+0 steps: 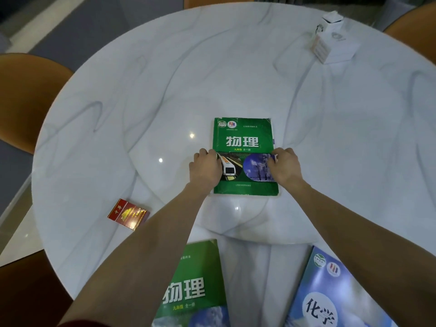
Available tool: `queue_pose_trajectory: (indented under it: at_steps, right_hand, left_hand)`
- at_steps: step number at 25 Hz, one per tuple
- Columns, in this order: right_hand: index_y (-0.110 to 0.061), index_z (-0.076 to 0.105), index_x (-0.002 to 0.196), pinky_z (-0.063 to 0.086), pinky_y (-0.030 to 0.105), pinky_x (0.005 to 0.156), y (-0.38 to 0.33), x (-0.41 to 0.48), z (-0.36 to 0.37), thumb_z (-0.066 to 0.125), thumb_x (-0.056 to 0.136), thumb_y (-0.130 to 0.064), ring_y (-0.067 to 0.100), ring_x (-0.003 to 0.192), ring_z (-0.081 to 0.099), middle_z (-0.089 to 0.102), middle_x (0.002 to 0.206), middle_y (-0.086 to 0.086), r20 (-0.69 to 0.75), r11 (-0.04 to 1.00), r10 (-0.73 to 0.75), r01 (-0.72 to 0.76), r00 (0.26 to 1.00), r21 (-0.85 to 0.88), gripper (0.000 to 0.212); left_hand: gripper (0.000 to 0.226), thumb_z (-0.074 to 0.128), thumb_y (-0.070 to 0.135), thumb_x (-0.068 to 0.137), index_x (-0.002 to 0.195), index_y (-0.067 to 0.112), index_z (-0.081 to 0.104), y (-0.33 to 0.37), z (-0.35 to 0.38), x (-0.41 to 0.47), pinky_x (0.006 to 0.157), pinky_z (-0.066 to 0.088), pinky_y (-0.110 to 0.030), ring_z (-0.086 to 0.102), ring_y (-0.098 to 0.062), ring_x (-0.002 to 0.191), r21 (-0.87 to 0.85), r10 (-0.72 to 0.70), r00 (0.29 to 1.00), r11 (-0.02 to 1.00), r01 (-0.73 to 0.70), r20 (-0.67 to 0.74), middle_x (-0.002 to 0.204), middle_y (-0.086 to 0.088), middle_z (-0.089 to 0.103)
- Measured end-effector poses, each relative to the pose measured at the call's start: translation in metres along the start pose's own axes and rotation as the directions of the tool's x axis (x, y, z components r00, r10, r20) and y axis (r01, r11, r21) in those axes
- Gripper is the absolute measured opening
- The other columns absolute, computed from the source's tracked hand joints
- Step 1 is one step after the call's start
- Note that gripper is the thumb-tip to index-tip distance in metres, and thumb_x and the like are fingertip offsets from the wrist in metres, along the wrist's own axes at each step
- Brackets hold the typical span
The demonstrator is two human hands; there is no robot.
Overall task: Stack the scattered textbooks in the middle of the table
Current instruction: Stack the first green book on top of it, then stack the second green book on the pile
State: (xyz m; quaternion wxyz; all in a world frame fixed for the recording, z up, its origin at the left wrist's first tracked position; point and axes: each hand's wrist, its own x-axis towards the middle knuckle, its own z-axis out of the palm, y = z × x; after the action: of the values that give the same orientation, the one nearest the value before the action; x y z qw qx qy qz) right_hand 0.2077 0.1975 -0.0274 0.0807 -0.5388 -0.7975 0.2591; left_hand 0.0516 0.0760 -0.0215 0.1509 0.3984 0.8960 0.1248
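- At the middle of the round white marble-patterned table (165, 90), a green-covered physics textbook with a train and a snowy-tree photograph (243, 138) lies flat, its long axis running away from the person and its title upright to them.
- Left hand (206, 169): rests on the book's left edge, fingers curled over the margin. Right hand (284, 167): mirrors it on the right edge. Both press or pinch the cover at about mid-length; whether the fingertips reach under the book cannot be told.
- Near the table's front edge, well apart from the centred book, lie two more volumes: a second green physics textbook (195, 286) under the left forearm, and a blue chemistry textbook (330, 293) just beneath the right forearm, its long axis tilted rightward.
- Judgement: the centred book looks placed as the stack's base. Each remaining book lies towards the person from the fingers, so the coming move calls for drawing the hands back; the left hand is nearer the green volume, the right nearer the blue.
- Off-task objects: a red and gold cigarette packet (128, 214) at left, a white tissue box (330, 43) at far right.
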Motion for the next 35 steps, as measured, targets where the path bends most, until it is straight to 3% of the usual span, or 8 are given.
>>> queue_pose_trajectory:
  at_steps: [4, 8, 11, 20, 25, 29, 32, 35]
  right_hand:
    - [-0.002, 0.063, 0.112, 0.048, 0.044, 0.086, -0.015, -0.033, -0.018, 0.049, 0.092, -0.018, 0.038, 0.101, 0.055, 0.059, 0.111, 0.022, -0.019, 0.952, -0.265, 0.259, 0.964, -0.162, 0.029]
    - [-0.003, 0.066, 0.107, 0.048, 0.040, 0.079, -0.026, -0.093, -0.022, 0.053, 0.089, -0.018, 0.037, 0.096, 0.059, 0.065, 0.105, 0.020, -0.045, 0.919, -0.382, 0.374, 0.923, -0.127, 0.026]
    - [-0.004, 0.063, 0.115, 0.049, 0.041, 0.085, -0.024, -0.133, -0.015, 0.055, 0.089, -0.020, 0.036, 0.101, 0.059, 0.064, 0.110, 0.019, 0.006, 0.918, -0.390, 0.389, 0.921, -0.072, 0.031]
    - [-0.013, 0.056, 0.126, 0.047, 0.035, 0.097, -0.016, -0.251, 0.021, 0.050, 0.093, -0.028, 0.025, 0.113, 0.056, 0.060, 0.120, 0.010, 0.335, 0.919, -0.379, 0.394, 0.863, 0.026, 0.037]
    - [-0.008, 0.055, 0.126, 0.048, 0.034, 0.092, -0.008, -0.291, 0.047, 0.056, 0.090, -0.020, 0.028, 0.103, 0.060, 0.058, 0.118, 0.017, 0.433, 0.965, -0.263, 0.232, 0.863, 0.122, 0.038]
    - [-0.002, 0.051, 0.128, 0.046, 0.035, 0.091, -0.003, -0.312, 0.070, 0.060, 0.086, -0.012, 0.035, 0.108, 0.058, 0.060, 0.117, 0.024, 0.475, 0.992, -0.115, 0.073, 0.872, 0.106, 0.044]
    - [0.002, 0.048, 0.130, 0.046, 0.036, 0.093, -0.001, -0.322, 0.082, 0.061, 0.087, -0.013, 0.036, 0.110, 0.057, 0.061, 0.120, 0.024, 0.455, 0.990, 0.008, -0.071, 0.891, 0.122, 0.048]
    - [0.005, 0.058, 0.115, 0.048, 0.036, 0.079, -0.003, -0.327, 0.087, 0.064, 0.084, -0.010, 0.029, 0.091, 0.059, 0.065, 0.108, 0.022, 0.439, 0.929, 0.165, -0.289, 0.883, 0.231, 0.034]
  left_hand:
    - [0.032, 0.039, 0.023, 0.097, 0.117, 0.006, 0.058, 0.002, -0.021, -0.029, 0.085, 0.043, -0.042, 0.052, -0.032, 0.107, 0.110, 0.135, 0.989, 0.986, -0.128, -0.055, 0.114, -0.016, 0.058]
    - [0.034, 0.041, 0.027, 0.096, 0.120, 0.009, 0.058, -0.007, -0.036, -0.081, 0.086, 0.044, -0.041, 0.055, -0.031, 0.106, 0.112, 0.160, 0.980, 0.983, -0.147, -0.120, 0.115, -0.013, 0.061]
    - [0.034, 0.044, 0.026, 0.095, 0.122, 0.011, 0.057, -0.022, -0.037, -0.122, 0.086, 0.044, -0.041, 0.055, -0.030, 0.108, 0.067, 0.159, 0.978, 0.986, -0.151, -0.133, 0.117, -0.012, 0.062]
    - [0.031, 0.048, 0.026, 0.093, 0.119, 0.012, 0.058, -0.081, -0.012, -0.260, 0.085, 0.044, -0.038, 0.056, -0.027, 0.106, -0.030, 0.040, 0.992, 0.999, -0.044, -0.121, 0.116, -0.009, 0.064]
    - [0.034, 0.054, 0.021, 0.091, 0.124, 0.011, 0.056, -0.120, 0.015, -0.314, 0.088, 0.046, -0.040, 0.053, -0.029, 0.109, -0.030, -0.067, 0.997, 0.997, 0.066, -0.031, 0.121, -0.011, 0.061]
    - [0.042, 0.055, 0.018, 0.090, 0.130, 0.007, 0.048, -0.146, 0.036, -0.342, 0.089, 0.049, -0.042, 0.050, -0.031, 0.110, -0.095, -0.227, 0.974, 0.969, 0.227, 0.015, 0.122, -0.016, 0.055]
    - [0.040, 0.055, 0.017, 0.090, 0.127, 0.005, 0.046, -0.150, 0.045, -0.350, 0.090, 0.045, -0.041, 0.051, -0.034, 0.108, -0.183, -0.339, 0.939, 0.921, 0.345, 0.063, 0.119, -0.020, 0.054]
    - [0.042, 0.056, 0.017, 0.090, 0.128, 0.003, 0.045, -0.152, 0.042, -0.344, 0.091, 0.047, -0.043, 0.054, -0.037, 0.108, -0.346, -0.462, 0.880, 0.812, 0.471, 0.112, 0.118, -0.022, 0.057]
